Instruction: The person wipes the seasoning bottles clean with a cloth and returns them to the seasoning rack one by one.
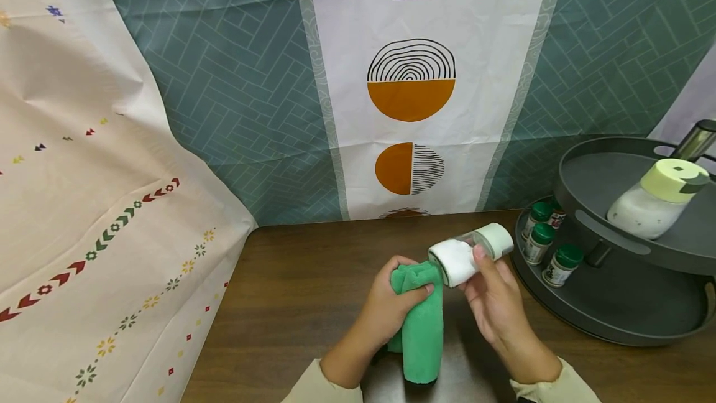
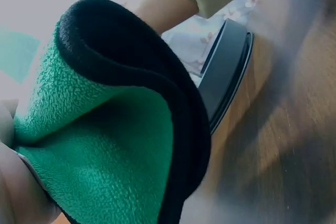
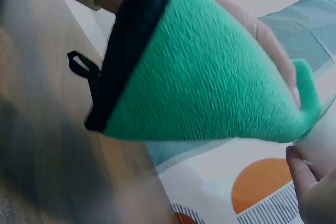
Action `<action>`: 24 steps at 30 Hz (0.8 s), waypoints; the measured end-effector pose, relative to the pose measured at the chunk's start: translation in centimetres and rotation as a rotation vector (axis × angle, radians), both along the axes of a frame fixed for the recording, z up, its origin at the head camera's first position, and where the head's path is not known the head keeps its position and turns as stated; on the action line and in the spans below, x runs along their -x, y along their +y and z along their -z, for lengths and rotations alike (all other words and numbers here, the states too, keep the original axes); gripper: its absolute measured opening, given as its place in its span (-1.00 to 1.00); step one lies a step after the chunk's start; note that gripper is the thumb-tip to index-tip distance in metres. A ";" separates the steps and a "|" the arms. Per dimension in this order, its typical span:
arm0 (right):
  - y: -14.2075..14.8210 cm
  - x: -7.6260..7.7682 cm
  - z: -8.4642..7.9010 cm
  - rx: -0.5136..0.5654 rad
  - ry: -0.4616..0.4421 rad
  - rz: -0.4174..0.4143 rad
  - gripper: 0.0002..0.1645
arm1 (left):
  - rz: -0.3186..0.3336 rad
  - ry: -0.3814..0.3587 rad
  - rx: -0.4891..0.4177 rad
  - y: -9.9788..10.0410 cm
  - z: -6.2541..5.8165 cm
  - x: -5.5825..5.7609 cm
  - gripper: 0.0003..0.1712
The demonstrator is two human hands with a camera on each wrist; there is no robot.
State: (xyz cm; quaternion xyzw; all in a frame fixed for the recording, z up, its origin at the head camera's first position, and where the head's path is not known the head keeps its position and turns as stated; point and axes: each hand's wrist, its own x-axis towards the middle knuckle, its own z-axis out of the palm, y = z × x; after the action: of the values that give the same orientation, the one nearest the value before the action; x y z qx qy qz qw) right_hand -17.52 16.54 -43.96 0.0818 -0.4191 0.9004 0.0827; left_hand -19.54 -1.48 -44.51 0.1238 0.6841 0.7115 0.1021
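Note:
In the head view, my left hand (image 1: 386, 297) grips a folded green cloth (image 1: 422, 338), its lower part hanging over the table. My right hand (image 1: 495, 297) holds a clear jar (image 1: 454, 261) with white contents and a pale lid (image 1: 496, 240). The jar lies tilted in the air, lid toward the upper right, and the top of the cloth is right at its base. Dark edging trims the cloth (image 2: 131, 166) in the left wrist view. From the right wrist, the cloth (image 3: 199, 72) shows a small black loop (image 3: 81, 65) and partly covers the left hand.
A dark two-tier round rack (image 1: 615, 322) stands on the right of the wooden table (image 1: 279, 303). Several green-capped spice jars (image 1: 562, 265) sit on its lower tier. A white jar with a yellow-green lid (image 1: 651, 204) leans on the upper tier. Patterned fabric (image 1: 224, 79) hangs behind.

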 end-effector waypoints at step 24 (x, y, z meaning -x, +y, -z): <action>-0.7 -0.4 -0.1 -0.095 -0.072 -0.009 -0.71 | -0.129 0.013 -0.149 -0.5 -0.4 0.4 -0.59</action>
State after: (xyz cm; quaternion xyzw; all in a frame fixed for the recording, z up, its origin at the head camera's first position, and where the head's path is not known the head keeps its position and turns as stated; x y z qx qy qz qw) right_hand -17.16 15.88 -43.87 0.0552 -0.4639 0.8821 0.0599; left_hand -19.97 -1.99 -44.10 0.0911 0.6364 0.7648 0.0422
